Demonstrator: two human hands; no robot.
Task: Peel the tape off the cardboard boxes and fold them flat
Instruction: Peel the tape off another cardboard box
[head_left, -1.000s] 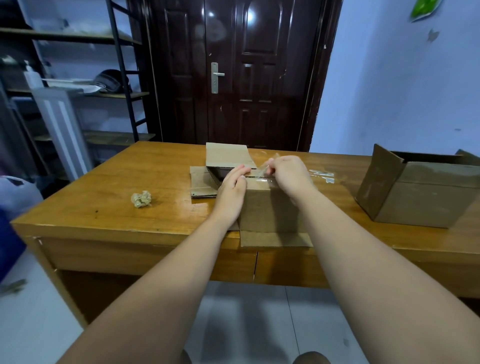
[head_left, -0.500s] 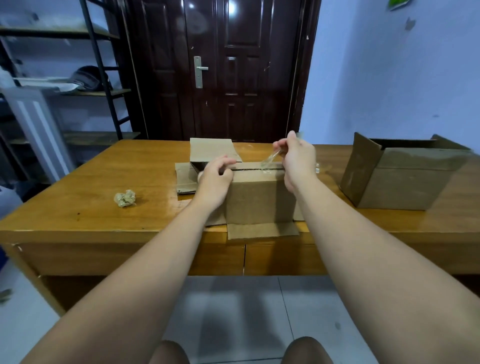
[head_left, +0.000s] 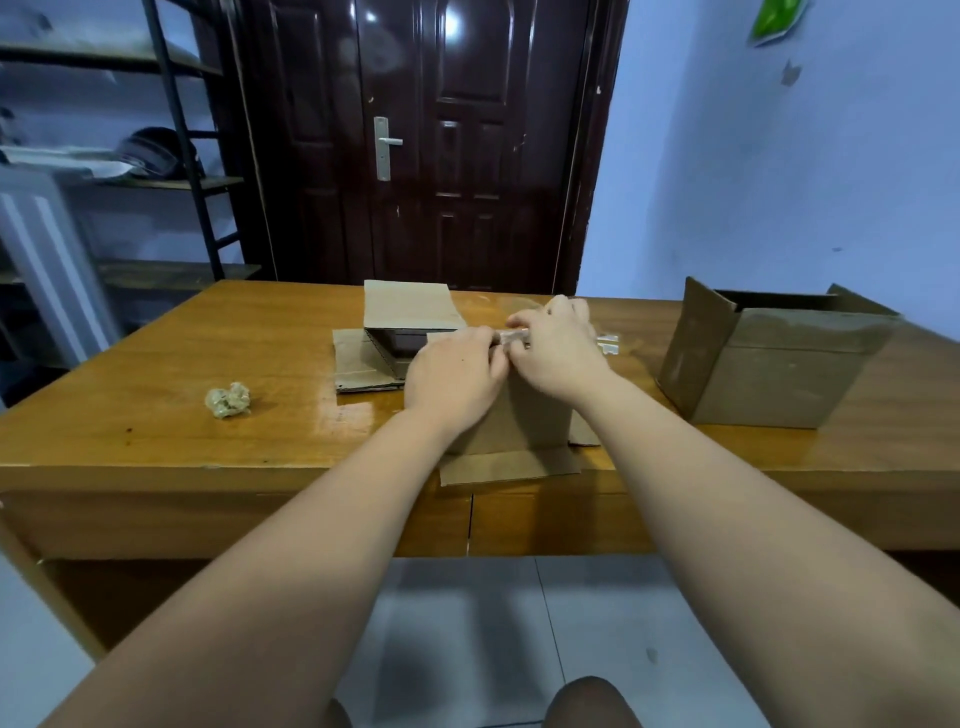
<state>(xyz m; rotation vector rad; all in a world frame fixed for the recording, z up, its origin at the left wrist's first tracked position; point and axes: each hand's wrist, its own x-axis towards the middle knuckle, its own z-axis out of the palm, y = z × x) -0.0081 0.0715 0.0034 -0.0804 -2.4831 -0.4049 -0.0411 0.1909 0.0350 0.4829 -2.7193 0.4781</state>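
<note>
1. Two bare hands are meeting in the middle of the frame over the centre box (head_left: 524, 415), which is standing on the wooden table (head_left: 156, 415) close to its near edge.
2. On the near top edge of that box the left hand (head_left: 457, 374) is lying with its fingers curled over the cardboard and gripping it. Its fingertips are touching those of the other hand.
3. Just to the right, the right hand (head_left: 558, 348) is pinching the tape strip (head_left: 511, 336) between thumb and fingers. The clear, shiny strip is running along the box's top edge between the two hands, and a crumpled loose end is sticking out just beyond the right hand toward the right of the frame.
4. At the box's far side one flap is standing upright, and another is lying flat on the table to the left. A third is spreading out toward the viewer, reaching the table's near edge. A dark slice of the inside is showing behind the left hand.
5. At the right of the frame a second box (head_left: 769, 374) is sitting on the table, well apart from the first, with its top open and its left flap standing up.
6. Left of centre a tape wad (head_left: 228, 400), pale and crumpled, is lying on the bare wood, well apart from both boxes.
7. Behind the table a dark door (head_left: 457, 156) with a silver handle (head_left: 384, 148) is filling the upper middle of the frame, and a metal shelf rack (head_left: 176, 156) is standing at the upper left.
8. Pale floor tiles (head_left: 467, 623) are showing below the table.
</note>
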